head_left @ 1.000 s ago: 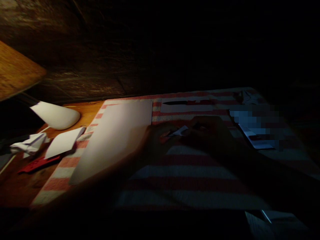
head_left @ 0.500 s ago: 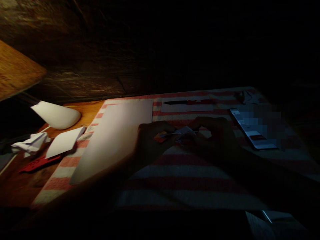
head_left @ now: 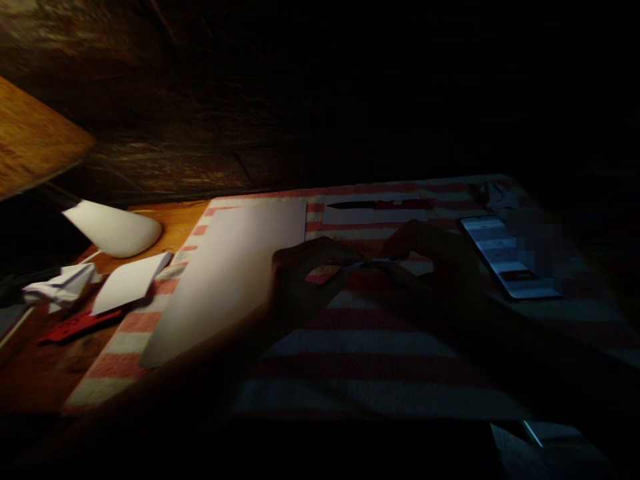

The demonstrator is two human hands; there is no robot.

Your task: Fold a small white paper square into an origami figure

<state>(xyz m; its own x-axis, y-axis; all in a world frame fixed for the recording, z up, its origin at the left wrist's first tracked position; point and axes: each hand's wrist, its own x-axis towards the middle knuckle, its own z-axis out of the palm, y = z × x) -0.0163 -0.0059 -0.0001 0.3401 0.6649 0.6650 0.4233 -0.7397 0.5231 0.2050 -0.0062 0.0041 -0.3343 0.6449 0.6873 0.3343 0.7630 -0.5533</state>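
Between my two hands, over the striped cloth, is a small folded piece of paper (head_left: pixel 367 262), now seen nearly edge-on as a thin pale line. My left hand (head_left: pixel 305 270) pinches its left end between thumb and fingers. On the other end, my right hand (head_left: pixel 430 267) closes thumb and fingers in the same way. Both hands are in deep shadow, so the paper's folds are hard to make out. A large white sheet (head_left: pixel 225 267) lies flat beside and partly behind my left hand. To the right of my right hand rests a phone (head_left: pixel 505 257) with its screen lit.
A red-and-white striped cloth (head_left: pixel 380 360) covers the table. At its back a knife (head_left: pixel 355 205) lies on a paper strip (head_left: pixel 395 217). On the left are a white lamp base (head_left: pixel 117 230), crumpled paper (head_left: pixel 63 287), a curled white paper (head_left: pixel 130 283) and a red flat object (head_left: pixel 83 327).
The folded paper has tilted from showing its pale faces to nearly edge-on. My right hand has risen slightly and its fingers have shifted. The phone's screen shows more clearly.
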